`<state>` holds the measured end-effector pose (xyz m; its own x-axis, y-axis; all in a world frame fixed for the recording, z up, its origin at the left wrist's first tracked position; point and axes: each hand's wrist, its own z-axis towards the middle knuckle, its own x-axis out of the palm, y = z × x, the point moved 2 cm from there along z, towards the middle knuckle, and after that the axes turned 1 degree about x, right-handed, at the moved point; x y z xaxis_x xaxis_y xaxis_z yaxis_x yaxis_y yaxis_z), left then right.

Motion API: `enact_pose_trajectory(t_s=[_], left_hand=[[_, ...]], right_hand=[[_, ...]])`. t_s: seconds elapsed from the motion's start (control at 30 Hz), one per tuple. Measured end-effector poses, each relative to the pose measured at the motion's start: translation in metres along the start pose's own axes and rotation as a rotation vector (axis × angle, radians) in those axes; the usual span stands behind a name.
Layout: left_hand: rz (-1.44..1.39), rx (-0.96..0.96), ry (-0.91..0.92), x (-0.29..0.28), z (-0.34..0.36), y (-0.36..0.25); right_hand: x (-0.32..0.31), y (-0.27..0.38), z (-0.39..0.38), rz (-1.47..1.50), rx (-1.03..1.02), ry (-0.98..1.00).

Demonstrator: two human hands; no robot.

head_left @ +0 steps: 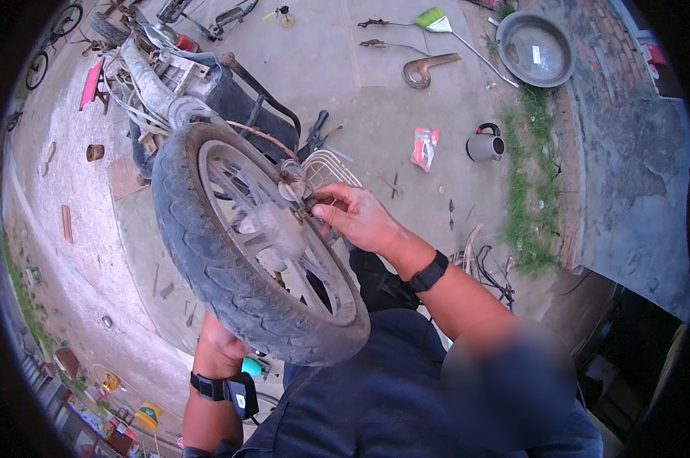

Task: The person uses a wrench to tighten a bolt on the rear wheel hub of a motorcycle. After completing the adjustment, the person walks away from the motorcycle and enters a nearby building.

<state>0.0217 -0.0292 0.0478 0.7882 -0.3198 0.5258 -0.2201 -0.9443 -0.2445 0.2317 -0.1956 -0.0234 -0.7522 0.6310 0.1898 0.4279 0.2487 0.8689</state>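
A dusty motorcycle wheel (265, 244), with a black treaded tyre and grey spoked rim, stands tilted in front of my body. My right hand (356, 217) is at the rim's right side, thumb and fingers pinched together beside a small rusty metal part (291, 183). What those fingertips hold is too small to name. Low on the left, my left hand (223, 343) touches the tyre's underside; its fingers are hidden behind the rubber. The stripped motorcycle frame (181, 72) lies beyond the wheel, with a brownish cable running towards the rusty part.
A wire basket (329, 166) and dark-handled tools (314, 133) lie past my right hand. Further right are a red-white packet (424, 147), a kettle (485, 143), a curved rusty metal piece (429, 70), a green-headed brush (434, 20) and a round basin (535, 49). Grass edges the wall.
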Motion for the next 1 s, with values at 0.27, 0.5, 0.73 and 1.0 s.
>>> enact_pose_trajectory(t_s=[0.27,0.5,0.73,1.0], left_hand=[[0.269,-0.049,0.137,-0.11,0.054,0.045],[0.254,0.143,0.291,-0.084,0.069,0.029],[0.708,0.361,0.163,-0.113,0.08,0.028],[1.004,0.334,0.084,-0.04,0.023,0.031]], right_hand=[[0.003,0.002,0.003,0.011,-0.054,0.024],[-0.004,-0.006,0.002,-0.004,-0.075,-0.004],[0.001,-0.003,0.003,0.029,-0.008,0.005],[0.001,0.01,0.0,-0.081,-0.01,-0.035]])
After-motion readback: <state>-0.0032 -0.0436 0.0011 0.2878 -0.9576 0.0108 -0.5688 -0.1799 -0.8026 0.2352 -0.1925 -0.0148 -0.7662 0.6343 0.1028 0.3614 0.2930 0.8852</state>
